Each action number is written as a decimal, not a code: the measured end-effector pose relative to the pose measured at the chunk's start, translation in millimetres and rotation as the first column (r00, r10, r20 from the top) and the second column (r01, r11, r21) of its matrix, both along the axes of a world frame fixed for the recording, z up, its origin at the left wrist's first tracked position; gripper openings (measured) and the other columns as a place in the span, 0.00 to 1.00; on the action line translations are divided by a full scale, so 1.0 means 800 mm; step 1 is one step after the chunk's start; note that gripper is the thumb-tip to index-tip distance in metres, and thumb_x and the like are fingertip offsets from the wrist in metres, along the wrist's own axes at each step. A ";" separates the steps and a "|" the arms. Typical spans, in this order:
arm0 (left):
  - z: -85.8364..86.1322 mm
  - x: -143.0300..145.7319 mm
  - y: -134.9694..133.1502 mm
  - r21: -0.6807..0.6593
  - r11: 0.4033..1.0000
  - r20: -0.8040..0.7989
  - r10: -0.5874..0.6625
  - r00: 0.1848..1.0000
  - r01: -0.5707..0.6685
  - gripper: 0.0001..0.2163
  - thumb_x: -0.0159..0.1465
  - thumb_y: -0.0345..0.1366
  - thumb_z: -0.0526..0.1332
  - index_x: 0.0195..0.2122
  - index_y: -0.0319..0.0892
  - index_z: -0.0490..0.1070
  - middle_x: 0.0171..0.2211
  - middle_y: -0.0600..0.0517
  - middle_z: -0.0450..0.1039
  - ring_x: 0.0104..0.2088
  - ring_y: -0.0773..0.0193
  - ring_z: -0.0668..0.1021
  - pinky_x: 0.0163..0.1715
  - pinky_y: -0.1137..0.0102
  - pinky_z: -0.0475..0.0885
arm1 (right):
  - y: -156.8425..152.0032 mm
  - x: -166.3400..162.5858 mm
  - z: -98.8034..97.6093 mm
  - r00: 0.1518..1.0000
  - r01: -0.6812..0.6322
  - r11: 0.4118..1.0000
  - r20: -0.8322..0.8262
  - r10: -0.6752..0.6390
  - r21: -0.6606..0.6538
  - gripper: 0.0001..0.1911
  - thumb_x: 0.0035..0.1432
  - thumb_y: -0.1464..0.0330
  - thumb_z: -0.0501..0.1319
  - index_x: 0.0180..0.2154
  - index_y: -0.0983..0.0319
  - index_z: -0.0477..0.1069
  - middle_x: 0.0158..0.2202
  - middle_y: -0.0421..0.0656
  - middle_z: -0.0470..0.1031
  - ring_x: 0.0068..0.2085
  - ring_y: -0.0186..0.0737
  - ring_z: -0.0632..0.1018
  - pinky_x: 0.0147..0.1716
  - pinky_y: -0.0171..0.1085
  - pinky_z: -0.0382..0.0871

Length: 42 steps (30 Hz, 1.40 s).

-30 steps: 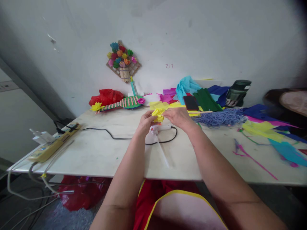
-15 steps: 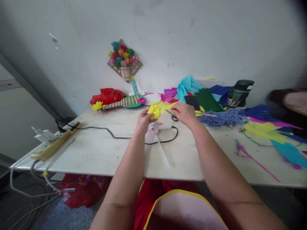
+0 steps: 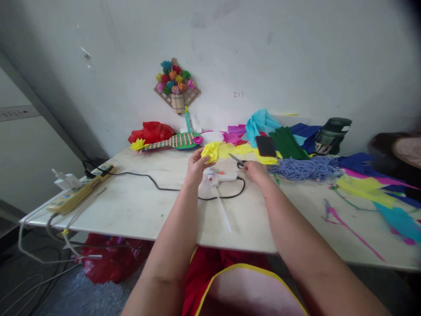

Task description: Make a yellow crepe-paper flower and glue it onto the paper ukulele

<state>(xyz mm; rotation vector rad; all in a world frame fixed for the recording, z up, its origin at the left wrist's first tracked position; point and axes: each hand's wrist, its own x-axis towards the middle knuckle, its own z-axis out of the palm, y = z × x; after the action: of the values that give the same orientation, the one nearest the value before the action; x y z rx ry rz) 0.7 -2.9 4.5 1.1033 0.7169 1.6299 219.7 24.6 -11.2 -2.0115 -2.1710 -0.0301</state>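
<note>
My left hand (image 3: 196,166) is closed around a crumpled yellow paper flower (image 3: 211,152), pinched between thumb and fingers above the table. My right hand (image 3: 255,171) is closed at the black handle of a pair of scissors (image 3: 237,161); their blades point left towards the flower. Just behind my right wrist a thin light stick (image 3: 285,180) shows, with a bit of green beside it; I cannot tell whether the hand holds it. Below both hands lies a white hot glue gun (image 3: 223,177) with a clear glue stick (image 3: 224,214) protruding towards me.
A black cord loops from the glue gun towards a power strip (image 3: 80,188) at left. Along the back are a green paper-covered guitar shape (image 3: 184,140), a glue bottle (image 3: 188,120), a phone (image 3: 265,146), coloured paper (image 3: 289,142), blue string (image 3: 305,169) and a dark bottle (image 3: 332,135).
My right hand has come down and nearer to me, to the scissors' handle, uncovering the phone. The scissors have shifted slightly. My left hand still holds the flower, turned a little.
</note>
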 end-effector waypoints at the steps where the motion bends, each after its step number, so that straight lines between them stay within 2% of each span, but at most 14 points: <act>1: 0.000 0.000 0.000 0.001 1.000 0.000 0.004 1.000 -0.004 0.21 0.45 0.35 0.65 0.42 0.42 0.69 0.38 0.50 0.74 0.34 0.62 0.77 0.33 0.65 0.74 | 0.000 -0.001 0.000 1.000 0.001 1.000 0.001 -0.001 -0.005 0.12 0.55 0.72 0.56 0.39 0.57 0.76 0.42 0.48 0.77 0.44 0.46 0.76 0.37 0.39 0.65; 4: -0.001 -0.002 0.001 0.001 1.000 0.014 0.014 1.000 -0.014 0.21 0.45 0.35 0.65 0.42 0.42 0.69 0.37 0.50 0.74 0.34 0.63 0.76 0.33 0.66 0.74 | -0.004 -0.006 0.003 1.000 -0.022 0.999 0.017 0.021 0.040 0.13 0.55 0.72 0.56 0.39 0.57 0.75 0.43 0.48 0.76 0.45 0.47 0.75 0.38 0.39 0.66; 8: -0.001 -0.005 0.003 -0.014 0.999 0.044 0.030 0.999 -0.030 0.21 0.45 0.35 0.65 0.42 0.41 0.69 0.38 0.50 0.73 0.34 0.64 0.76 0.33 0.66 0.74 | -0.014 -0.021 0.010 0.996 -0.088 0.969 0.015 0.086 0.231 0.15 0.56 0.73 0.52 0.41 0.60 0.75 0.44 0.48 0.75 0.48 0.46 0.73 0.40 0.39 0.65; 10: -0.002 -0.006 0.004 -0.017 0.999 0.062 0.038 0.997 -0.037 0.21 0.44 0.35 0.65 0.41 0.41 0.68 0.38 0.50 0.73 0.34 0.63 0.76 0.33 0.66 0.74 | -0.022 -0.034 0.017 0.987 -0.154 0.949 -0.001 0.161 0.273 0.16 0.55 0.72 0.51 0.42 0.60 0.74 0.45 0.47 0.75 0.47 0.44 0.73 0.42 0.39 0.64; 14: -0.004 -0.009 0.007 -0.019 0.998 0.083 0.058 0.995 -0.057 0.21 0.43 0.34 0.65 0.40 0.41 0.68 0.37 0.51 0.73 0.34 0.63 0.76 0.33 0.65 0.74 | -0.040 -0.062 0.028 0.934 -0.357 0.928 0.035 0.356 0.107 0.21 0.53 0.69 0.55 0.50 0.60 0.69 0.46 0.46 0.75 0.48 0.45 0.73 0.46 0.40 0.62; 17: -0.006 -0.011 0.009 -0.020 0.997 0.073 0.074 0.995 -0.073 0.21 0.43 0.35 0.65 0.40 0.42 0.68 0.37 0.51 0.73 0.34 0.63 0.76 0.34 0.64 0.74 | -0.050 -0.079 0.025 0.903 -0.420 0.907 0.110 0.415 0.026 0.27 0.51 0.66 0.57 0.55 0.61 0.63 0.47 0.50 0.74 0.49 0.50 0.72 0.45 0.43 0.62; 23: -0.006 -0.011 0.009 0.004 0.997 0.050 0.076 0.996 -0.076 0.21 0.44 0.36 0.65 0.41 0.41 0.69 0.38 0.50 0.73 0.35 0.62 0.76 0.35 0.64 0.74 | -0.053 -0.100 0.004 0.916 -0.363 0.932 0.183 0.356 0.006 0.19 0.55 0.66 0.54 0.47 0.65 0.68 0.44 0.54 0.74 0.47 0.52 0.73 0.42 0.43 0.64; 28: -0.006 -0.013 0.011 -0.001 0.995 0.042 0.104 0.994 -0.104 0.22 0.44 0.36 0.66 0.42 0.42 0.68 0.39 0.50 0.73 0.36 0.62 0.76 0.35 0.66 0.74 | -0.050 -0.087 0.016 0.937 -0.325 0.944 0.156 0.313 0.060 0.17 0.56 0.61 0.54 0.43 0.64 0.71 0.39 0.53 0.77 0.43 0.51 0.76 0.38 0.42 0.66; 31: -0.008 -0.015 0.013 0.027 0.994 0.056 0.108 0.993 -0.110 0.22 0.45 0.35 0.66 0.43 0.42 0.69 0.40 0.50 0.73 0.36 0.62 0.77 0.35 0.64 0.74 | -0.041 -0.063 0.026 0.968 -0.247 0.962 0.085 0.238 0.118 0.14 0.55 0.62 0.54 0.39 0.62 0.73 0.37 0.52 0.78 0.40 0.50 0.77 0.36 0.41 0.66; 34: -0.009 -0.016 0.013 0.047 0.993 0.049 0.104 0.993 -0.106 0.21 0.45 0.35 0.66 0.43 0.41 0.69 0.39 0.49 0.73 0.36 0.61 0.77 0.36 0.63 0.74 | -0.024 -0.036 0.028 0.971 -0.126 0.981 -0.184 0.152 0.149 0.12 0.51 0.65 0.56 0.36 0.60 0.74 0.36 0.49 0.78 0.37 0.47 0.77 0.32 0.39 0.66; 36: -0.009 -0.016 0.012 0.044 0.993 0.032 0.104 0.994 -0.106 0.21 0.45 0.35 0.66 0.43 0.41 0.69 0.39 0.49 0.73 0.36 0.61 0.77 0.36 0.63 0.74 | -0.016 -0.023 0.028 0.878 -0.079 0.984 -0.456 0.145 0.160 0.12 0.47 0.67 0.59 0.35 0.62 0.73 0.33 0.46 0.77 0.33 0.43 0.76 0.30 0.37 0.66; 38: -0.009 -0.014 0.011 0.034 0.994 0.016 0.107 0.994 -0.108 0.22 0.45 0.35 0.66 0.43 0.41 0.69 0.39 0.49 0.73 0.36 0.61 0.77 0.36 0.63 0.74 | -0.013 -0.016 0.031 0.667 -0.100 0.986 -0.726 0.168 0.136 0.10 0.44 0.67 0.60 0.32 0.64 0.73 0.26 0.43 0.74 0.24 0.36 0.72 0.24 0.35 0.64; 40: -0.009 -0.013 0.012 0.021 0.994 0.004 0.106 0.994 -0.106 0.22 0.45 0.35 0.66 0.43 0.41 0.69 0.40 0.49 0.74 0.37 0.60 0.77 0.37 0.62 0.74 | -0.017 -0.012 0.036 0.425 -0.177 0.975 -0.883 0.199 0.135 0.09 0.43 0.66 0.62 0.28 0.64 0.71 0.20 0.40 0.71 0.17 0.31 0.65 0.19 0.34 0.60; 42: -0.009 -0.013 0.013 0.014 0.995 -0.004 0.101 0.995 -0.100 0.22 0.45 0.35 0.66 0.43 0.42 0.69 0.40 0.49 0.74 0.38 0.60 0.77 0.37 0.62 0.74 | -0.024 -0.011 0.042 0.265 -0.253 0.955 -0.938 0.223 0.156 0.09 0.42 0.65 0.63 0.24 0.64 0.69 0.19 0.39 0.69 0.15 0.28 0.62 0.16 0.33 0.58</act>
<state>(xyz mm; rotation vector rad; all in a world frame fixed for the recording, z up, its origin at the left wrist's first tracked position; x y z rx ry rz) -9.5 7.4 -3.0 1.0961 0.7763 1.7197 210.6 5.4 22.6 -1.0566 -1.5253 1.0001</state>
